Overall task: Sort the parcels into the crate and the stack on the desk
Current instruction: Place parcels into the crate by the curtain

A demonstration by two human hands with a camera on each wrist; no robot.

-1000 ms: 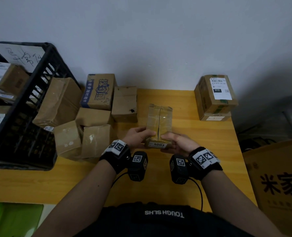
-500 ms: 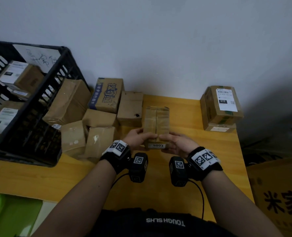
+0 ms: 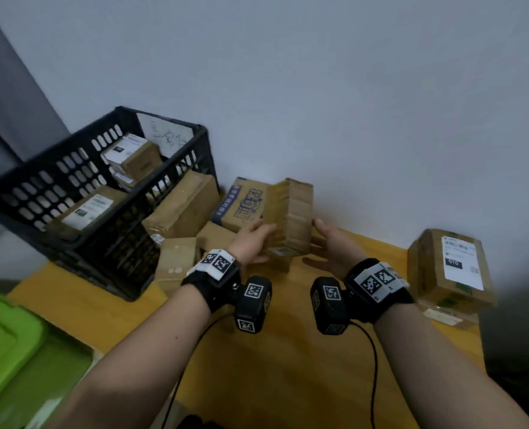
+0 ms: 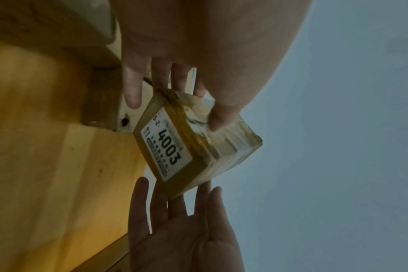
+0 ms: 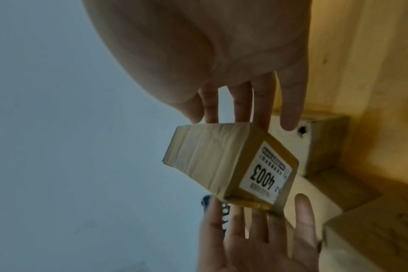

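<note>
A taped brown parcel (image 3: 291,218) labelled 4003 (image 4: 170,152) hangs tilted above the desk (image 3: 288,366), in front of the unsorted pile. My left hand (image 3: 253,239) grips its left side, thumb (image 4: 219,117) on one face and fingers behind. My right hand (image 3: 328,243) is at its right side with straight, spread fingers (image 5: 242,103) at the parcel's (image 5: 210,156) edge. The black slatted crate (image 3: 124,243) stands at the left with labelled parcels inside. The stack (image 3: 451,267) of two labelled boxes sits at the desk's right edge.
Unsorted boxes lie between crate and hands: a blue-printed one (image 3: 241,205), a large brown one (image 3: 182,209) leaning on the crate, a small one (image 3: 176,261). A green bin (image 3: 9,351) sits below the desk at lower left. The wall runs close behind.
The parcel has risen off the desk and tilted toward the left. My right hand's hold has loosened to straight fingers. The head view has swung up and left.
</note>
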